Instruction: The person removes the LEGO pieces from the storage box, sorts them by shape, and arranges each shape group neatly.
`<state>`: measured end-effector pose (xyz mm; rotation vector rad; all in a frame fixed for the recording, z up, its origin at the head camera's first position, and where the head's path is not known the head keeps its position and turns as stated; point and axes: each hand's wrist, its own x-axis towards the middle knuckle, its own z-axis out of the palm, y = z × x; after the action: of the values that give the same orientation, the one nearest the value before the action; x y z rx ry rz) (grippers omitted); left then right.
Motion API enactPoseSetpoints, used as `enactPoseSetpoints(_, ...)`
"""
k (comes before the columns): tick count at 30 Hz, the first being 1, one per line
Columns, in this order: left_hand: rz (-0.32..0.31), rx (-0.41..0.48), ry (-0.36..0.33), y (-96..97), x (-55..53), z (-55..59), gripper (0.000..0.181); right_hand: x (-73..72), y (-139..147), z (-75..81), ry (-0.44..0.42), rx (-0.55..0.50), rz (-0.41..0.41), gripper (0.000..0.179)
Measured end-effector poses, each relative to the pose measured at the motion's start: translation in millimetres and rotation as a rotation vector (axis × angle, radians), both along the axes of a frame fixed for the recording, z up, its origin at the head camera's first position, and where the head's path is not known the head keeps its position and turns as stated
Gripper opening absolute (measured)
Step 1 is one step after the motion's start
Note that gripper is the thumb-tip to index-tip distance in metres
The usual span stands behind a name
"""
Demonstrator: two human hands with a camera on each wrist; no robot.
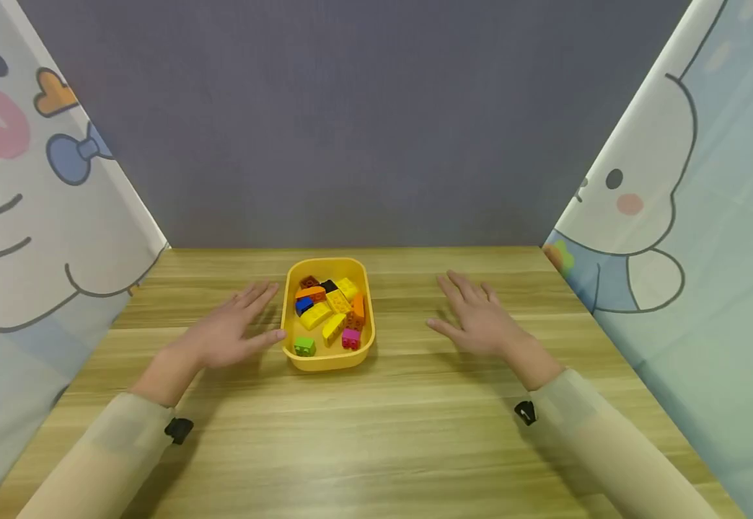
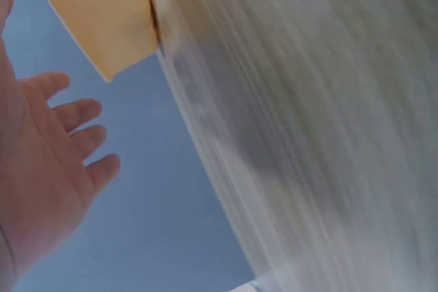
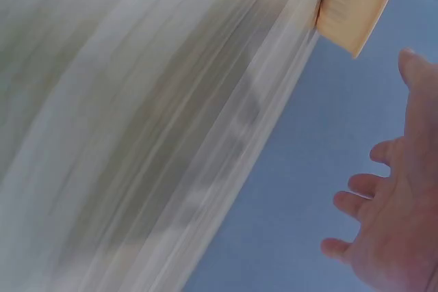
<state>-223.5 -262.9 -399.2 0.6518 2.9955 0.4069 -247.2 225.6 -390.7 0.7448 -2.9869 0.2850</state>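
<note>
A yellow plastic basket (image 1: pixel 328 365) stands on the wooden table, left of the middle in the head view. Inside lie several toy building bricks, among them a green brick (image 1: pixel 304 347), a magenta brick (image 1: pixel 351 339), a blue brick (image 1: pixel 304 305) and several yellow and orange ones. My left hand (image 1: pixel 227 333) hovers palm down beside the basket, fingers extended, its thumb tip right at the left rim. Off to the basket's right, my right hand (image 1: pixel 480 321) is held above the table with fingers spread and nothing in it. Both wrist views show bare palms and the basket's outer wall (image 2: pixel 102 11).
The wooden table (image 1: pixel 415 440) ends at a dark grey panel (image 1: pixel 350 130) behind. Cartoon-printed curtains (image 1: pixel 39 202) flank it on both sides. A small black device (image 1: pixel 179 430) sits at the left cuff, and another black device (image 1: pixel 526 412) at the right cuff.
</note>
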Motion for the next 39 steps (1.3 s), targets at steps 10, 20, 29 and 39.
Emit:
enactPoseSetpoints(10,-0.034,0.186,-0.181,-0.5,-19.7,-8.7,0.093,-15.0,-39,2.9,-0.063,-0.132,0.049,0.083)
enactPoseSetpoints(20,-0.028,0.265,-0.305,-4.2,-27.9,-16.0,0.097,-26.6,-94,8.3,-0.101,-0.142,0.096,0.078)
enactPoseSetpoints(29,-0.031,0.276,-0.321,-5.3,-26.0,-14.9,0.096,-35.4,-144,10.6,-0.102,-0.143,0.215,0.064)
enactPoseSetpoints(39,-0.032,0.28,-0.33,-7.5,-25.0,-16.7,0.095,-47.6,-188,11.8,-0.155,-0.111,0.329,0.044)
